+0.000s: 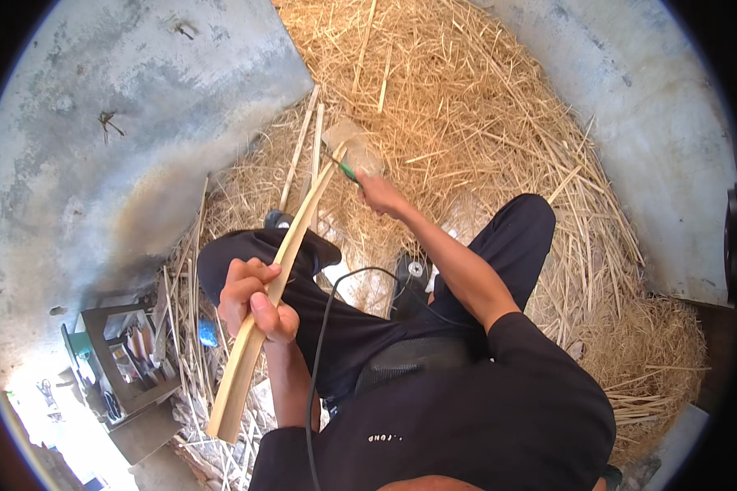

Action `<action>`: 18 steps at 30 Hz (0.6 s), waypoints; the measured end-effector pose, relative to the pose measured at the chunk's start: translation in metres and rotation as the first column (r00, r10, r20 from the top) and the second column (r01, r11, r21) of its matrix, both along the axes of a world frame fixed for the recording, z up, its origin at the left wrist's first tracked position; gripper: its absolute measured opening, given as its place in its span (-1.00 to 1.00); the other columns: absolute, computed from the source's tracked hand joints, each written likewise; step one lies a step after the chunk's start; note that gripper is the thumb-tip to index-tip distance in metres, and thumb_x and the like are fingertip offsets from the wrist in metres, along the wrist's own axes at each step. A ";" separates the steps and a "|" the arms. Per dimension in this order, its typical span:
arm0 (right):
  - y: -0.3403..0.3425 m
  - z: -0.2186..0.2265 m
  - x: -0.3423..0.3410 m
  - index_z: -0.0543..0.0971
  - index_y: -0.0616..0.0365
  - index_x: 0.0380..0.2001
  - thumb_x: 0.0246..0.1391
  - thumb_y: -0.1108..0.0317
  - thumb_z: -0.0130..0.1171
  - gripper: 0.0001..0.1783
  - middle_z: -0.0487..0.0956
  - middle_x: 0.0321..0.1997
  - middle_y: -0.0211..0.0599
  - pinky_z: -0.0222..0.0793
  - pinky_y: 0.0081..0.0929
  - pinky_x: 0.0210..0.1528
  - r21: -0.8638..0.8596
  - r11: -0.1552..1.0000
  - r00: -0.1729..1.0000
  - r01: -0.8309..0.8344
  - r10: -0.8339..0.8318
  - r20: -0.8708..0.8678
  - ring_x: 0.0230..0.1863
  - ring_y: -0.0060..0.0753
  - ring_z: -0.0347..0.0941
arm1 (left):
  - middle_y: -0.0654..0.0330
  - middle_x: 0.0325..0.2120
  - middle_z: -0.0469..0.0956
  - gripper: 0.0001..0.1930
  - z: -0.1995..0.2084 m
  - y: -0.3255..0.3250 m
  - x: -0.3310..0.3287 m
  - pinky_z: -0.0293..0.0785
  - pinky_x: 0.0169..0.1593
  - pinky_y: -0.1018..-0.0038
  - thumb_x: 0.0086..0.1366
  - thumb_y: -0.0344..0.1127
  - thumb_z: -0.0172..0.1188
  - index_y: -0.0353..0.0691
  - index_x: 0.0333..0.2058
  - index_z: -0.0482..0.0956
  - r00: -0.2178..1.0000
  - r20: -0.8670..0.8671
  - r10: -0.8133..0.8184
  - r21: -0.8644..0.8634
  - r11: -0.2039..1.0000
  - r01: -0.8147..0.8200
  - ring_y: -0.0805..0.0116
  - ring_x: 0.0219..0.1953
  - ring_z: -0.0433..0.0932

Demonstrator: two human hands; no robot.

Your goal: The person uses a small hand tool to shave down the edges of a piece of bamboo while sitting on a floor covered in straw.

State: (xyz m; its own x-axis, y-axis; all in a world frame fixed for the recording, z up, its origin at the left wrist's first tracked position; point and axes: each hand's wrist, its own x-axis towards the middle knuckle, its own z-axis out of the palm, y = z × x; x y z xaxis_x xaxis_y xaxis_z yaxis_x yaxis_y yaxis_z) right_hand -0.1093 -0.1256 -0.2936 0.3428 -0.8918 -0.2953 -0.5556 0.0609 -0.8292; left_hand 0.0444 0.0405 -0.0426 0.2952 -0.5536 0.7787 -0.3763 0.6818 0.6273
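Observation:
A long pale strip point(301, 214), which looks like split bamboo, slants from the lower left up to the middle of the head view. My left hand point(259, 301) is closed around its lower half, with the thumb on top. My right hand point(381, 196), reaching forward, is closed on a green-handled knife point(348, 171). Its thin dark blade meets the strip near the far end. Under that end lies a flat greyish-tan slab point(359, 149). The far end is split or notched; details there are too small to tell.
Straw-like shavings point(467, 106) cover the floor ahead and to the right. Loose strips point(301, 147) lie by the far end. Bare grey walls point(90, 123) stand on both sides. An open box of tools point(131, 352) sits at lower left. A black cable point(326, 327) crosses my lap.

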 end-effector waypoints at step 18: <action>0.011 0.072 0.024 0.40 0.26 -0.24 0.30 0.13 -0.35 -0.58 0.40 -0.67 -0.05 0.28 -0.24 -0.54 -0.348 0.838 0.876 0.421 -0.277 0.394 -0.69 -0.05 0.34 | 0.04 -0.76 0.27 -0.82 0.005 0.006 0.000 0.04 -0.64 0.60 0.01 -0.31 -0.13 -0.31 -0.60 0.18 0.986 -0.061 0.157 0.075 0.985 -0.152 0.51 -0.76 0.06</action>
State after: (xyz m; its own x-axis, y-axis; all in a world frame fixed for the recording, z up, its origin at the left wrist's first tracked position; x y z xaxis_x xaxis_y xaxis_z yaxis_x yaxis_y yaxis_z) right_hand -0.0849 -0.1149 -0.2214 -0.0064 -0.9810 0.1939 -0.2678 -0.1852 -0.9455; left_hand 0.0444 0.0465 -0.0380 0.4316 -0.5498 0.7152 -0.4293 0.5721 0.6988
